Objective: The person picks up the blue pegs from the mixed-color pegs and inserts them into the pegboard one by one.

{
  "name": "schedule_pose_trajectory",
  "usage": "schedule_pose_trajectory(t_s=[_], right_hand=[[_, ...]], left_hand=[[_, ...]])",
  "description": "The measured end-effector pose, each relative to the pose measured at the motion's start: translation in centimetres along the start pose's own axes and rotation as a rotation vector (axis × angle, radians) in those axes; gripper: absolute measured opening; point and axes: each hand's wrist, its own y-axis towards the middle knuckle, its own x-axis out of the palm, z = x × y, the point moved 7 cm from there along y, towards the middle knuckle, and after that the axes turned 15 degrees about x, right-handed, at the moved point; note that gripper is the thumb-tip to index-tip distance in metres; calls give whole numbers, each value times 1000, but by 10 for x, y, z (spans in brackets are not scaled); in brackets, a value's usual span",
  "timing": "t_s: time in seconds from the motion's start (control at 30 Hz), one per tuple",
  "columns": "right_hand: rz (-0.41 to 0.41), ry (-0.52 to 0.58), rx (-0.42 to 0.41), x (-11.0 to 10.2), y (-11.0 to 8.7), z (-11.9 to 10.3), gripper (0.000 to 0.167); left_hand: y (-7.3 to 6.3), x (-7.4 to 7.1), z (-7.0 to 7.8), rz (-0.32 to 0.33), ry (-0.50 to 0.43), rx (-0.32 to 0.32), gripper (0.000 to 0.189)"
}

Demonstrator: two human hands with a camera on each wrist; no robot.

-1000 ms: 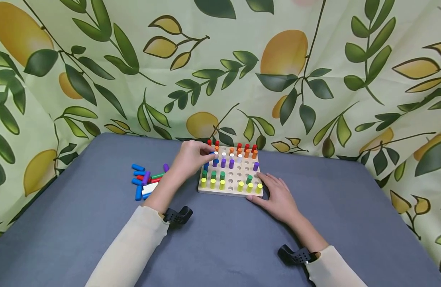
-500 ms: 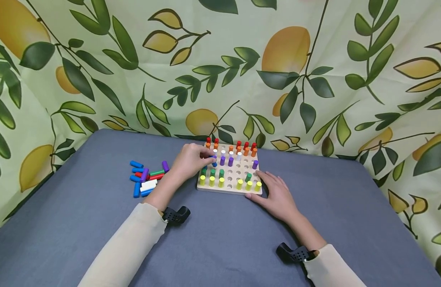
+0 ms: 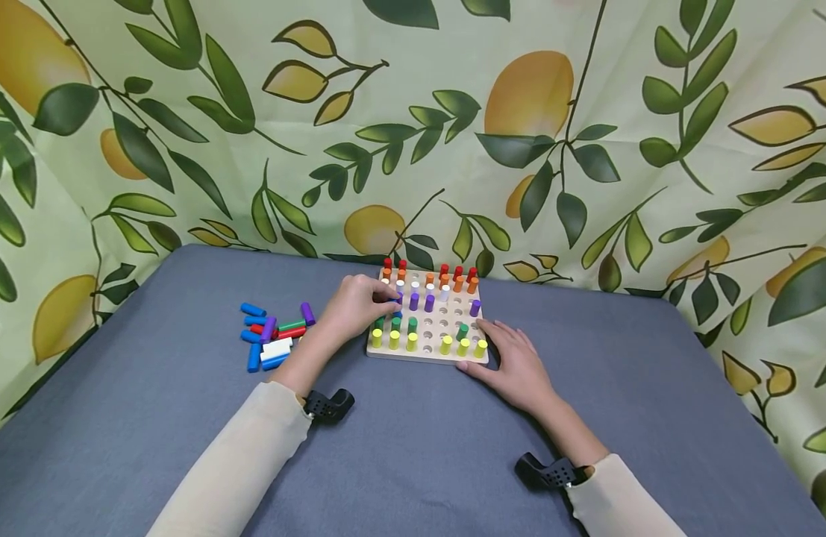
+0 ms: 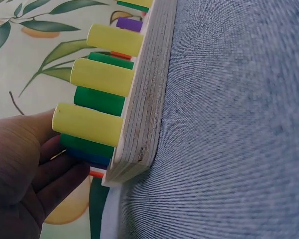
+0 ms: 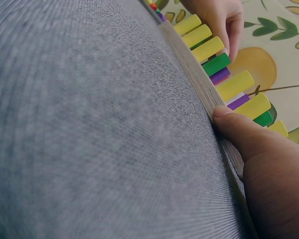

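Observation:
A wooden pegboard (image 3: 426, 356) carries rows of red, orange, white, purple, blue, green and yellow pegs. Over its left part my left hand (image 3: 352, 307) pinches a blue peg (image 3: 397, 315), which stands at the board between the purple and green rows. Fingers hide most of that peg; in the left wrist view it shows only partly behind a green peg (image 4: 87, 144) and a yellow peg (image 4: 87, 124). My right hand (image 3: 516, 369) rests at the board's front right corner, fairly straight fingers along the right side. Its thumb (image 5: 234, 122) presses the front edge.
Left of the board lies a loose pile of pegs: blue pegs (image 3: 254, 358), white pegs (image 3: 277, 348), purple, red and green ones. Everything stands on a grey-blue cloth (image 3: 413, 447). A leaf-and-fruit patterned curtain (image 3: 426, 134) rises behind the table.
My left hand has come slightly nearer and lower with the blue peg, from beside the white and purple rows to just in front of the purple row. My right hand stays at the corner.

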Motion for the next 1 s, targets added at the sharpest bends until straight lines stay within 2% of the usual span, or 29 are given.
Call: schedule_pose_trajectory(t_s=[0.23,0.4,0.6,0.83,1.0], right_hand=[[3,-9,-5,2,-1,0,89],[6,-8,-6,3,-2,1,88],[7,-5,-9,2,-2,0,87],[10,-5,-10,2,-2,0,87],[11,-8,-10,1,-2,0,87]], left_hand=[[-2,2,0,-32,-23,-12,20],[-2,4,3,-66,6,22,19],[-1,2,5,-70,23,63,19],[-1,1,-1,-118,-42,46,22],[0,-2,-2,-120,-72,28,21]])
